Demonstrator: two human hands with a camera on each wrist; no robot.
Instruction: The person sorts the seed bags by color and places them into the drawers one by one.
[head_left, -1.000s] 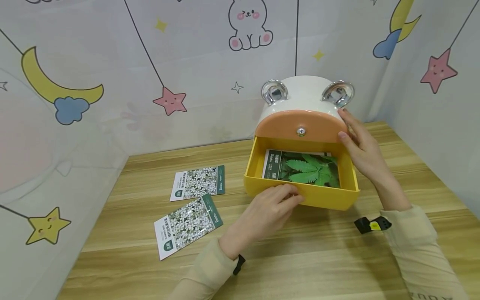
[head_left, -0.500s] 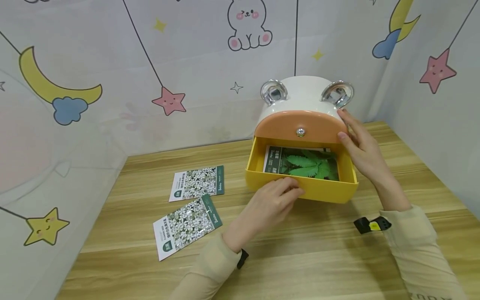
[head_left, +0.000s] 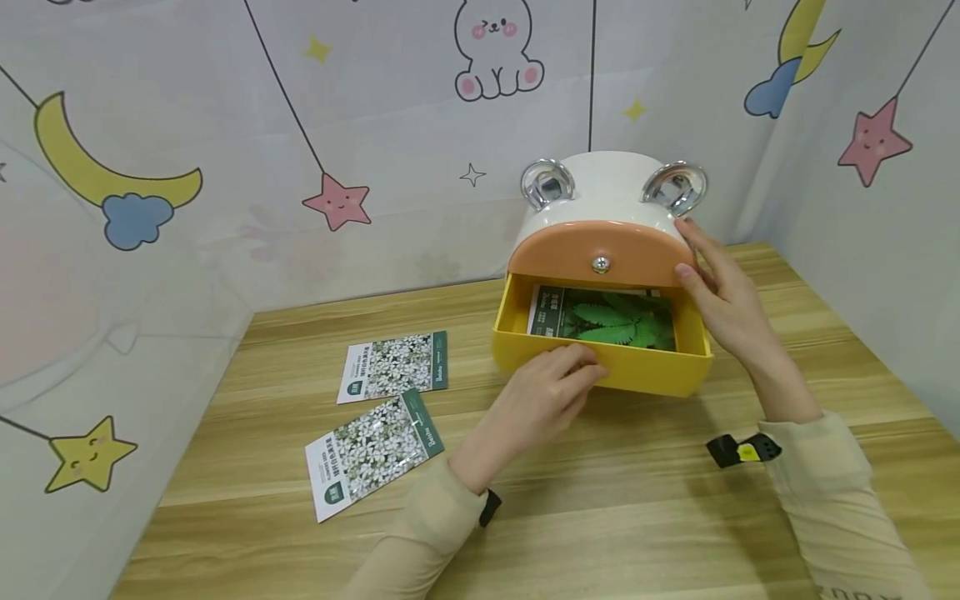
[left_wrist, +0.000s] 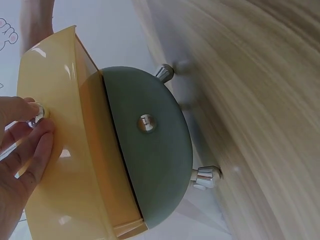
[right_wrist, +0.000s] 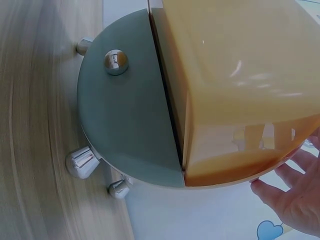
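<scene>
A small rounded cabinet [head_left: 611, 187] with a white shell and silver ear-like rings stands at the back of the table. Its yellow middle drawer [head_left: 660, 372] is pulled out part way. Inside lies a seed packet [head_left: 611, 321] with a green leaf picture. My left hand [head_left: 534, 402] pinches the drawer's silver knob [left_wrist: 38, 116], which the left wrist view shows between thumb and fingers. My right hand [head_left: 729, 304] rests against the cabinet's right side, fingers extended along the shell. Above the yellow drawer is a closed orange drawer [head_left: 558, 254]; below it, a closed green drawer [left_wrist: 150, 165].
Two seed packets with white flowers, one farther back [head_left: 401, 367] and one nearer [head_left: 375, 450], lie on the wooden table [head_left: 600, 525] to the left. A patterned cloth wall [head_left: 405, 150] rises right behind the cabinet. Silver feet [right_wrist: 84, 162] hold the cabinet up.
The yellow drawer has slid somewhat farther into the cabinet, my left hand moving forward with it. More of the packet inside is covered. My right hand has stayed at the cabinet's side.
</scene>
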